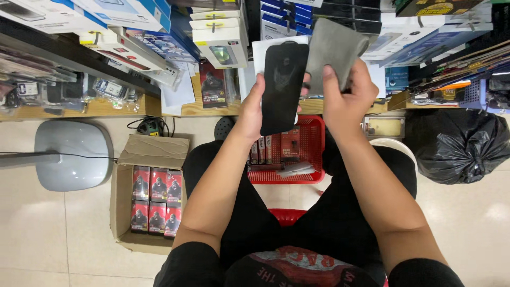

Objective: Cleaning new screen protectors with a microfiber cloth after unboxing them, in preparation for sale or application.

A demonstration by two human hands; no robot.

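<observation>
The left hand (254,109) grips a black glass sheet (284,87) by its edge, upright above the red basket (313,154). The right hand (345,98) pinches a grey cloth (333,50) just beside the sheet's right edge. A cardboard box (151,151) of red packets sits on the floor, left.

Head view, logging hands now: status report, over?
Left hand grips black screen protector. Right hand pinches grey cloth. Red basket below, nothing blocking.

2 bare hands, 1 black glass screen protector (284,87), 1 grey cloth (332,50), 1 red plastic basket (317,154), 1 brown cardboard box (151,154) holding 6 visible red packets (156,199), 1 black rubbish bag (459,143)
</observation>
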